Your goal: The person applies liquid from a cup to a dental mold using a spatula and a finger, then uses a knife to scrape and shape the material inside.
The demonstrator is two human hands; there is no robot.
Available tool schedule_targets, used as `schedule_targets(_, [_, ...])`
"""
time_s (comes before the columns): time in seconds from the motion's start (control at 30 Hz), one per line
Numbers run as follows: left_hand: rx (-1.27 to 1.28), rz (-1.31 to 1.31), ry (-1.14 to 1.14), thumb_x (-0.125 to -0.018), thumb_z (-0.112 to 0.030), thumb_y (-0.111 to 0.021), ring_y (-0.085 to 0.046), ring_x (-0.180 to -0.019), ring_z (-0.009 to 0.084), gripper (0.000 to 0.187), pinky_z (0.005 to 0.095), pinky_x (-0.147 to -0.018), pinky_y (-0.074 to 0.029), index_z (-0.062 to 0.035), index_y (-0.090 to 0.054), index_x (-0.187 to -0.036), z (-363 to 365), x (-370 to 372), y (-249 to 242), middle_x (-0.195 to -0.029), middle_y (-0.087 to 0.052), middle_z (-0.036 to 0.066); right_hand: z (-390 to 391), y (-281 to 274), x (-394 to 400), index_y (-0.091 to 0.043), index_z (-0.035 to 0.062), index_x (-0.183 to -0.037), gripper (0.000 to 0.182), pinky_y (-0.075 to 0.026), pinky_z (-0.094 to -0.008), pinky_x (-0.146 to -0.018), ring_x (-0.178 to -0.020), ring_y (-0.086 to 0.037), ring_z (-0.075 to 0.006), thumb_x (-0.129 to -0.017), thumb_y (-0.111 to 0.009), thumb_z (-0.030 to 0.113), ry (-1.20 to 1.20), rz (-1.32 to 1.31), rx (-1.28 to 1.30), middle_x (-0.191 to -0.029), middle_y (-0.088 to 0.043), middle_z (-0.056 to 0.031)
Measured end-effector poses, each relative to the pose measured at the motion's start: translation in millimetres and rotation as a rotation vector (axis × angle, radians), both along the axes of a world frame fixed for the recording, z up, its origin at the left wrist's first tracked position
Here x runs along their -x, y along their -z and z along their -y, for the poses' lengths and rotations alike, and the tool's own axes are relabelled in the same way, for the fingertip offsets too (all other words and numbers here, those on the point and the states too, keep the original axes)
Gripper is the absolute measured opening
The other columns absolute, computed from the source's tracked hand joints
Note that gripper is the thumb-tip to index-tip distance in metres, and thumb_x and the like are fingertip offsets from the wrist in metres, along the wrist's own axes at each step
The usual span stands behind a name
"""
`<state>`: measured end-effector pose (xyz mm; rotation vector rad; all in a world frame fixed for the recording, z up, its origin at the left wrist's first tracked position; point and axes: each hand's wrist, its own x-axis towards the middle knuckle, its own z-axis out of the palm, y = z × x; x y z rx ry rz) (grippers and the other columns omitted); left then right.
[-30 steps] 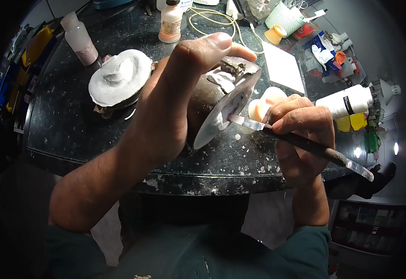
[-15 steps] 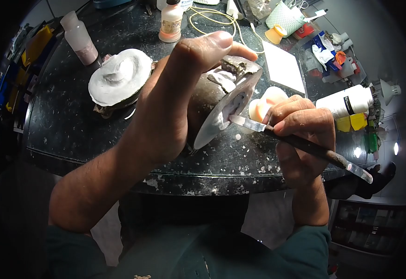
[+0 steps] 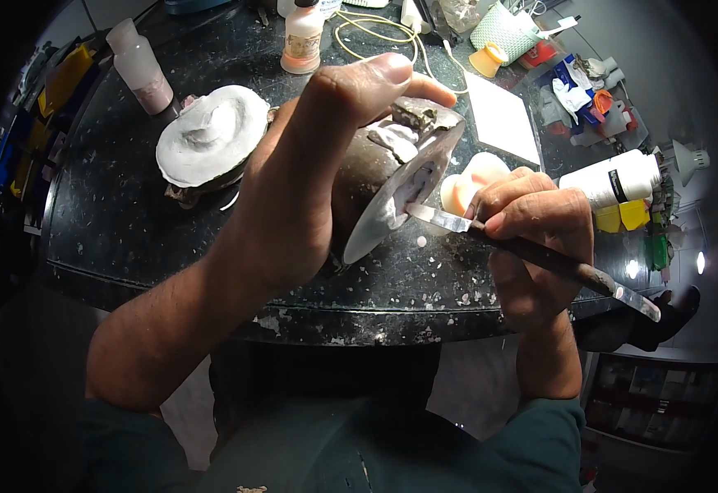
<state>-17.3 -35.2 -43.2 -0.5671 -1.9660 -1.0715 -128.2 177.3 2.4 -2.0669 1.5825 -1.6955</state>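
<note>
Touching the white face of a mould (image 3: 367, 160), the tip of a knife (image 3: 558, 264) is held steady; its dark handle is pinched by the curled fingers of the right hand (image 3: 541, 220). The mould, tilted near the front of the surface (image 3: 129, 246), is clasped by the left hand (image 3: 297, 177), thumb uppermost; whether it is also borne by the surface cannot be told. Set out at left: one white-topped cast (image 3: 190, 156); one pink-based bottle (image 3: 139, 70). Placed at right: one white tile (image 3: 503, 117); one pale pink piece (image 3: 480, 171), partly covered by the right hand.
</note>
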Motion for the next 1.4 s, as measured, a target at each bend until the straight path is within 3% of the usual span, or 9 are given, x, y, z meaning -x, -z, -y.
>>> schedule_targets(0.3, [0.028, 0.005, -0.013, -0.102, -0.023, -0.060, -0.070, -0.106, 0.0356, 0.058, 0.0391, -0.084, -0.062, -0.0290, -0.026, -0.148, 1.7, -1.0, 0.3, -0.131, -0.055, 0.036, -0.4, -0.3, 0.5, -0.056, -0.0026, -0.103, 0.022, -0.052, -0.0349, -0.072, -0.081, -0.066, -0.0233, -0.082, -0.063, -0.003, -0.004, -0.015, 0.007, -0.089, -0.065, -0.0124])
schedule_targets(0.5, [-0.024, 0.012, 0.025, -0.105, -0.025, -0.054, -0.070, -0.106, 0.0352, 0.052, 0.0387, -0.083, -0.062, -0.0307, -0.026, -0.148, 1.1, -0.1, 0.9, -0.132, -0.054, 0.036, -2.1, 2.4, 0.6, -0.056, -0.0026, -0.103, 0.024, -0.053, -0.0356, -0.073, -0.082, -0.065, -0.0236, -0.081, -0.063, -0.004, 0.013, -0.016, 0.031, -0.090, -0.065, -0.0127])
schedule_targets(0.6, [-0.058, 0.004, 0.025, -0.107, -0.028, -0.048, -0.069, -0.107, 0.0353, 0.045, 0.0386, -0.083, -0.062, -0.0319, -0.027, -0.147, -4.0, 1.2, 1.3, -0.132, -0.053, 0.036, -0.8, 3.8, 0.9, -0.056, -0.0027, -0.104, 0.024, -0.053, -0.0354, -0.073, -0.082, -0.065, -0.0237, -0.081, -0.063, -0.004, 0.001, -0.028, 0.027, -0.091, -0.064, -0.0134])
schedule_targets(0.67, [-0.254, 0.069, 0.082, -0.109, -0.032, -0.040, -0.069, -0.108, 0.0356, 0.039, 0.0386, -0.083, -0.062, -0.0334, -0.029, -0.147, -10.7, -0.1, 0.9, -0.132, -0.053, 0.036, -0.4, 4.5, 0.7, -0.056, -0.0028, -0.104, 0.023, -0.052, -0.0353, -0.073, -0.082, -0.065, -0.0237, -0.081, -0.063, -0.004, 0.008, -0.024, 0.039, -0.091, -0.064, -0.0135])
schedule_targets(0.77, [-0.224, 0.068, 0.085, -0.111, -0.035, -0.033, -0.069, -0.109, 0.0361, 0.036, 0.0388, -0.084, -0.062, -0.0342, -0.030, -0.146, -8.5, -0.2, -0.5, -0.132, -0.053, 0.036, -0.8, 5.6, 1.3, -0.056, -0.0029, -0.104, 0.023, -0.052, -0.0350, -0.073, -0.082, -0.065, -0.0237, -0.082, -0.063, -0.004, 0.019, -0.030, 0.045, -0.091, -0.064, -0.0136])
schedule_targets(1.07, [-0.116, 0.034, -0.012, -0.109, -0.031, -0.041, -0.069, -0.109, 0.0364, 0.040, 0.0399, -0.084, -0.062, -0.0331, -0.029, -0.147, -5.1, 0.0, 3.4, -0.132, -0.053, 0.037, 0.0, 5.2, 1.3, -0.056, -0.0029, -0.104, 0.023, -0.053, -0.0350, -0.073, -0.083, -0.065, -0.0237, -0.082, -0.063, -0.004, 0.005, -0.023, 0.036, -0.091, -0.065, -0.0133])
schedule_targets(1.4, [-0.130, 0.029, 0.042, -0.105, -0.026, -0.052, -0.069, -0.108, 0.0372, 0.050, 0.0408, -0.084, -0.062, -0.0299, -0.027, -0.148, -2.2, 1.0, 2.1, -0.130, -0.054, 0.037, -1.8, 5.1, 3.2, -0.055, -0.0034, -0.104, 0.024, -0.053, -0.0352, -0.073, -0.083, -0.066, -0.0241, -0.082, -0.064, -0.003, 0.000, -0.029, 0.034, -0.091, -0.064, -0.0136])
